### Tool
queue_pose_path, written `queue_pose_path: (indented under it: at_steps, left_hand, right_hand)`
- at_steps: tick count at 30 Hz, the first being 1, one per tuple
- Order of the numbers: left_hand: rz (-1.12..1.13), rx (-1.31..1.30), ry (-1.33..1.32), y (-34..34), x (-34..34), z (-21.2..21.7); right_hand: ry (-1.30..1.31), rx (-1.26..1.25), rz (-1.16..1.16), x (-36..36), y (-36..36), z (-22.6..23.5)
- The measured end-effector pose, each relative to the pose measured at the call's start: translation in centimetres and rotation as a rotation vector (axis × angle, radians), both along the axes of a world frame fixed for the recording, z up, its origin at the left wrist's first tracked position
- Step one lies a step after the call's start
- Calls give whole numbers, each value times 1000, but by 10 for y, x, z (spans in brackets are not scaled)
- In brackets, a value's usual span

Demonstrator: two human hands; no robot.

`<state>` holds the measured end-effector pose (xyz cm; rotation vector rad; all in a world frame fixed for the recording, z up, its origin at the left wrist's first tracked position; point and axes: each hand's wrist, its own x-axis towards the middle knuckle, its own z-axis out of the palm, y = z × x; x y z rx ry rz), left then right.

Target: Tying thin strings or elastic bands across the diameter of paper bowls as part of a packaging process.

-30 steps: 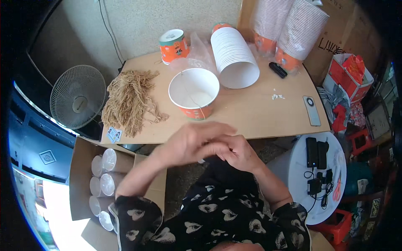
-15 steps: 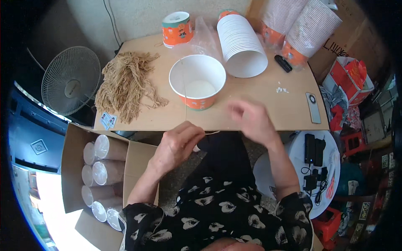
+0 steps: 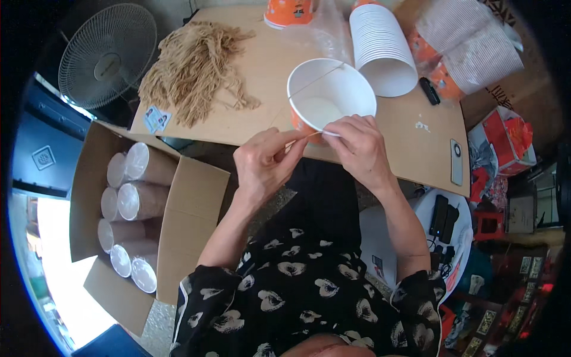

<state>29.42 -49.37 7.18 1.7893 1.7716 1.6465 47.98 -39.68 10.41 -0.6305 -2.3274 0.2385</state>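
A white-lined orange paper bucket [image 3: 357, 94] stands at the table's front edge, tilted slightly in view. Across its mouth runs a thin tan strand [image 3: 315, 81]. Close in front of the rim, my left hand [image 3: 264, 163] pinches a tan cord [image 3: 308, 136] between thumb and fingertips. My right hand [image 3: 360, 149] meets it there, its thumb and fingers closed on the same cord near the bucket's rim. A small white edge shows under the right fingertips; I cannot tell whether it belongs to the bucket. A heap of similar tan cords [image 3: 193, 62] lies on the table at left.
Nested white buckets [image 3: 386, 53] lie on their side behind, with bagged stacks [image 3: 476, 59] at right. A phone [image 3: 456, 162] rests near the right edge. Below left, a cardboard box [image 3: 193, 208] holds wrapped stacks. A fan [image 3: 108, 56] stands beyond; chargers [image 3: 443, 217] lie on a white stool.
My right hand has come left and in to the cord beside my left hand. The view has shifted, and the strand now slants across the bucket's mouth instead of hanging straight down.
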Motion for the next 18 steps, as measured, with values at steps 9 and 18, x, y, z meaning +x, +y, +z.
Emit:
queue_pose_path:
  at_steps: [9, 18]
  left_hand:
    - [-41, 52, -316, 2, 17, -17]
    - [-10, 133, -439, 19, 26, -38]
  right_hand:
    - [-42, -23, -118, -8, -4, -5]
    - [-34, -42, -119, -11, -5, -4]
